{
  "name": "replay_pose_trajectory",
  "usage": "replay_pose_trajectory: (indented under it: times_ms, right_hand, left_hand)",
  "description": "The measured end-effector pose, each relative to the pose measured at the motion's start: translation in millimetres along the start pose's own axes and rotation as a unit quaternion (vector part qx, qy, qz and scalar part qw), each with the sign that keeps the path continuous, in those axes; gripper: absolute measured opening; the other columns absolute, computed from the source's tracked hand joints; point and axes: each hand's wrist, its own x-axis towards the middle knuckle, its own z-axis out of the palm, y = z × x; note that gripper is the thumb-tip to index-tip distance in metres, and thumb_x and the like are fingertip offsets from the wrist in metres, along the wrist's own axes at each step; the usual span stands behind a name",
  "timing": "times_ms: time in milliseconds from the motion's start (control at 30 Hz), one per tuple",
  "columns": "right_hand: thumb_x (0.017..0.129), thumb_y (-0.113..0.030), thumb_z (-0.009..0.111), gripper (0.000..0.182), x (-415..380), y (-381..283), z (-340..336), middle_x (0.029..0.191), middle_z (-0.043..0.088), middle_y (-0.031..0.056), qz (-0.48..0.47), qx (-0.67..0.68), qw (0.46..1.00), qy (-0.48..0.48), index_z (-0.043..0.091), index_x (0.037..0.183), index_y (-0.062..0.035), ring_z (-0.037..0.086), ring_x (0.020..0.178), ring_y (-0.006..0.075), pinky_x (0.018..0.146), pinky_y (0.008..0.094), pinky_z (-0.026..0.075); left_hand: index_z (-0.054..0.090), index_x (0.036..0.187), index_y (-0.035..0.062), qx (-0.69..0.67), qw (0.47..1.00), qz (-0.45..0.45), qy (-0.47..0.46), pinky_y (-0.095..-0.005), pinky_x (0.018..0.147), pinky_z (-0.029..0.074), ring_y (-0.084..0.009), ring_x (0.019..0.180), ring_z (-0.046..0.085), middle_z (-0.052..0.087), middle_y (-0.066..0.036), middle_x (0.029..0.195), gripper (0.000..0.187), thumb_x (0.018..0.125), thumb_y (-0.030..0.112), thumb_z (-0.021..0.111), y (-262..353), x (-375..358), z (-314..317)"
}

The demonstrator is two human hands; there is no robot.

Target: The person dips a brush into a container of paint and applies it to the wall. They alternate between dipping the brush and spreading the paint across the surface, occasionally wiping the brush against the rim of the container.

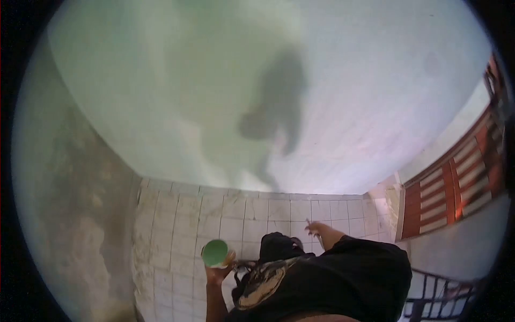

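My left hand (217, 275) is wrapped round the underside and side of a small tub of green paint (215, 253), held above the tiled floor at the lower left. The tub's round top faces up and shows pale green paint inside. My right hand (316, 228) is out in front of my body on the right, with its fingers curled. A thin pale shape shows below it, too small to name. In front of me rises a wall (343, 107), greenish on the left and whiter on the right, with my shadow on it.
White floor tiles (257, 210) run along the wall's foot. To the left stands a stained side wall (91, 214). A red-brown slatted wooden piece (450, 174) is at the right, and a dark metal grille (442, 292) is at the lower right.
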Motion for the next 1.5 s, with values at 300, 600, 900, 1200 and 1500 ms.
replay_pose_trajectory:
  times_ms: [300,600,900,1200,1500]
  right_hand:
    - [0.083,-0.031,0.052,0.039,-119.6,-25.1,110.1,0.095,0.062,0.0116,0.097,-0.115,0.989,0.016,0.054,0.111,-0.0031,0.058,0.078,0.0225,0.067,0.0422,0.047]
    - [0.083,-0.027,0.053,0.035,-56.1,-127.0,182.8,0.098,0.062,0.0140,-0.106,-0.357,0.926,-0.067,0.054,0.109,-0.0045,0.060,0.078,0.0247,0.069,0.0402,0.049]
    - [0.081,-0.023,0.056,0.029,62.0,-396.6,342.2,0.100,0.060,0.0175,-0.406,-0.637,0.646,-0.110,0.056,0.104,-0.0065,0.061,0.079,0.0293,0.070,0.0404,0.050]
    - [0.079,-0.035,0.055,0.032,-50.0,-651.1,462.6,0.080,0.061,0.0111,-0.317,-0.262,0.909,-0.069,0.059,0.096,-0.0082,0.057,0.066,0.0223,0.058,0.0372,0.048]
    - [0.086,-0.040,0.045,0.039,-33.2,-679.2,432.6,0.077,0.061,0.0123,-0.440,-0.377,0.802,0.147,0.049,0.109,-0.0085,0.057,0.064,0.0230,0.058,0.0385,0.047]
  left_hand:
    - [0.052,0.106,0.0085,-0.012,0.995,0.001,0.096,-0.0420,0.081,0.046,-0.0252,0.100,0.052,0.056,-0.008,0.105,0.044,0.068,0.018,0.070,116.3,-13.6,-57.5]
    - [0.057,0.099,0.0039,0.511,0.812,0.280,0.020,-0.0348,0.077,0.050,-0.0190,0.090,0.059,0.061,-0.007,0.093,0.050,0.056,0.011,0.081,215.1,-23.7,-53.6]
    - [0.040,0.116,0.0017,0.379,0.867,0.310,0.092,-0.0380,0.090,0.042,-0.0207,0.102,0.054,0.055,-0.012,0.110,0.072,0.059,0.017,0.081,318.8,-61.3,-137.9]
    - [0.027,0.130,0.0101,0.325,0.883,0.336,0.033,-0.0347,0.084,0.044,-0.0226,0.106,0.049,0.047,-0.010,0.119,0.070,0.075,0.015,0.069,398.1,-82.0,-212.4]
    - [0.021,0.134,0.0084,0.354,0.866,0.352,-0.036,-0.0411,0.091,0.039,-0.0263,0.114,0.044,0.042,-0.013,0.127,0.089,0.066,0.026,0.076,528.0,-79.7,-270.6]
